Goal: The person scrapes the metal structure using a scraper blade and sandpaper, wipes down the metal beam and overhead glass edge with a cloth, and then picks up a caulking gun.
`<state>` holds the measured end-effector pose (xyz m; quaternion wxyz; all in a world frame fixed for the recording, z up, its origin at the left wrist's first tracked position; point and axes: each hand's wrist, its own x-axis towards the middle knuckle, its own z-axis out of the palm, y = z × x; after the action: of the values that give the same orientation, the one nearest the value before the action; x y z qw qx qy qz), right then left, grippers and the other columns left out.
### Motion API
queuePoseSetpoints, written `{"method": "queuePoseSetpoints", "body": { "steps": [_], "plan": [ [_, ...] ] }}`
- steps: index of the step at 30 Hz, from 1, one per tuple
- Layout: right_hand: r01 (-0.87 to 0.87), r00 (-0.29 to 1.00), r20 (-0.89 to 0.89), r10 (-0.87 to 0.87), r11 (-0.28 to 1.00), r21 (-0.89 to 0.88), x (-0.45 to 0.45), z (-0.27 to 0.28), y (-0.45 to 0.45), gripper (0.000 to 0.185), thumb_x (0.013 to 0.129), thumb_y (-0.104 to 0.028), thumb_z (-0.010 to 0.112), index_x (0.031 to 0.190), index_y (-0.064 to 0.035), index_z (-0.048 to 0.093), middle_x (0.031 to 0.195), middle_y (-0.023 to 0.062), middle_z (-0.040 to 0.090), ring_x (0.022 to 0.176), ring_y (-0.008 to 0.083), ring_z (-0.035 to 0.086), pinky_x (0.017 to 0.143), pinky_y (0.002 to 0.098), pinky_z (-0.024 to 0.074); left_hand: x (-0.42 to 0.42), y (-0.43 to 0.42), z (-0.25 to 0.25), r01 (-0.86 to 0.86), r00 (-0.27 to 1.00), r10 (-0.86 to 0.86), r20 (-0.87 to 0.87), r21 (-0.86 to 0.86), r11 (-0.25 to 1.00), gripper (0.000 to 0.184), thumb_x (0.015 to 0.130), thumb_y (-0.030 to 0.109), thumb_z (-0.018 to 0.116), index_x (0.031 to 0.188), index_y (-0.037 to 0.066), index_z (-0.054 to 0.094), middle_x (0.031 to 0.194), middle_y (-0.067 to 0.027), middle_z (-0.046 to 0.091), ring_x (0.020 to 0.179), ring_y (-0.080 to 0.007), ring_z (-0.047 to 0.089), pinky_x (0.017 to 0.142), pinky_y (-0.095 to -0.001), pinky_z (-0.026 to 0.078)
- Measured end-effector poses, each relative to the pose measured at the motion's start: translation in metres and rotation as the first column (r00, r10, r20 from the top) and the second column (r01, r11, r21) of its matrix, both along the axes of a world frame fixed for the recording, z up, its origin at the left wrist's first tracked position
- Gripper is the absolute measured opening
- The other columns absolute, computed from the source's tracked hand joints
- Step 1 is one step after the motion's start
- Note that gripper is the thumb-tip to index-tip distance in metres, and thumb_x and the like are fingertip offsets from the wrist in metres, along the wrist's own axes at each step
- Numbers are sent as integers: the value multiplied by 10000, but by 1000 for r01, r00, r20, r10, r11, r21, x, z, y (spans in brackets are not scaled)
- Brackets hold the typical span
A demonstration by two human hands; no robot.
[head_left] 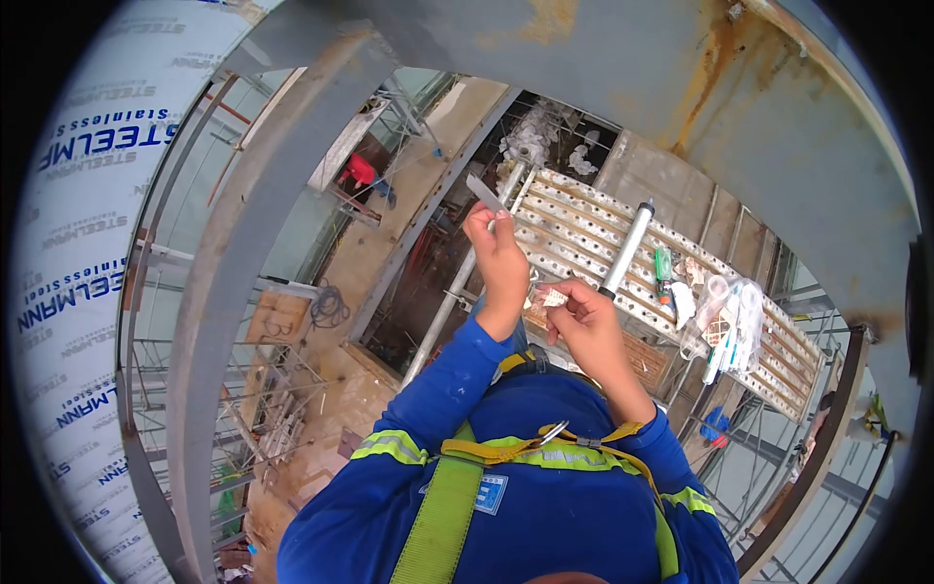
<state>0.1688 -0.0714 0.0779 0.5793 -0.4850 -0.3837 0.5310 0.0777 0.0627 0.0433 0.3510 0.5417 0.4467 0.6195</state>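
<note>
A broad grey steel beam point(652, 68), streaked with rust, arches beyond both hands. Below it, a long perforated platform point(559, 222) runs from just past the left hand to well out on the right hand's side. Lower levels with scaffolding show farther down, to the left of the left hand. Resting on the platform, to the right of the right hand and apart from it, is a clear plastic bag point(741, 326) with white tubes in it. A silver cylinder point(628, 248) with dark ends lies just beyond the right hand, its near end close to the knuckles (whether they touch, I cannot tell). The left hand point(498, 258) is raised, fingers curled and thumb pressed on a pale flat blade point(485, 193), which sticks out beyond the fingertips, away from the body. The right hand point(584, 319), lower and nearer the body, has its fingers bent in a pinch. Between those fingertips, on the side facing the left hand, is the smallest thing: a crumpled, patterned scrap point(554, 299).
</note>
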Motion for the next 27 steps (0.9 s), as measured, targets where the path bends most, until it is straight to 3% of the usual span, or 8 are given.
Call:
{"method": "queuePoseSetpoints", "body": {
  "steps": [3, 7, 13, 18, 22, 24, 25, 27],
  "plan": [
    [110, 994, -13, -111, 993, -48, 14, -7, 6, 174, 933, 14, 598, 1092, 35, 666, 861, 54, 626, 625, 110, 603, 539, 249, 514, -9, 8, 9, 399, 681, -15, 732, -353, 846, 151, 1005, 174, 583, 1124, 101, 525, 1262, -84, 506, 1167, -250, 494, 1026, -413, 419],
    [297, 925, 226, -306, 952, 74, 14, -20, 22, 151, 940, 8, 613, 1067, 54, 679, 1007, 81, 630, 756, 129, 641, 577, 265, 547, -9, 4, 28, 631, 421, 53, 906, -334, 700, 240, 991, 212, 603, 1171, 96, 496, 1268, -70, 513, 1194, -241, 493, 1060, -451, 424],
    [219, 764, 556, -329, 942, 256, -19, 8, 20, 231, 868, 68, 598, 1078, 53, 694, 961, 181, 636, 820, 350, 657, 731, 390, 512, -3, -12, 28, 579, 537, -13, 843, -358, 732, 233, 977, 230, 618, 1169, 135, 525, 1286, -22, 537, 1190, -207, 498, 997, -431, 443],
    [74, 771, 581, -260, 943, 324, -22, 9, 10, 191, 874, 69, 606, 1050, 69, 679, 978, 159, 634, 790, 283, 670, 709, 348, 533, -9, -2, 23, 545, 560, 12, 829, -379, 748, 228, 973, 244, 617, 1166, 154, 535, 1262, 13, 559, 1177, -175, 500, 967, -397, 415],
    [106, 994, 0, -107, 992, 70, -24, 5, 21, 143, 934, 55, 563, 1036, 73, 662, 1048, 87, 608, 823, 135, 659, 705, 249, 546, -15, -1, 22, 472, 585, 2, 811, -342, 813, 179, 985, 227, 608, 1134, 143, 554, 1208, 0, 559, 1142, -152, 487, 965, -340, 357],
    [172, 985, 6, -174, 979, 111, -25, 4, 37, 150, 943, 52, 547, 1050, 91, 644, 1059, 95, 606, 826, 140, 651, 718, 243, 526, -12, -5, 12, 369, 756, -197, 624, -158, 916, 89, 1010, 169, 575, 1081, 124, 551, 1203, -49, 529, 1140, -152, 466, 1015, -351, 334],
    [101, 977, 172, -125, 985, 142, -31, 6, 39, 136, 983, 36, 512, 1048, 72, 626, 1073, 71, 582, 883, 112, 608, 755, 257, 519, -13, -6, 4, 185, 965, -164, 206, -84, 979, 104, 1041, 149, 519, 1077, 53, 502, 1338, -145, 445, 1205, -183, 424, 1069, -354, 336],
    [82, 976, 187, -114, 982, 167, -40, 9, 38, 150, 993, 16, 500, 1063, 72, 620, 1086, 70, 587, 913, 116, 599, 785, 262, 508, -19, -7, 17, 146, 974, -133, 183, -61, 987, 99, 1041, 143, 519, 1063, 50, 494, 1360, -154, 417, 1224, -195, 414, 1070, -356, 340]
  ]
}}
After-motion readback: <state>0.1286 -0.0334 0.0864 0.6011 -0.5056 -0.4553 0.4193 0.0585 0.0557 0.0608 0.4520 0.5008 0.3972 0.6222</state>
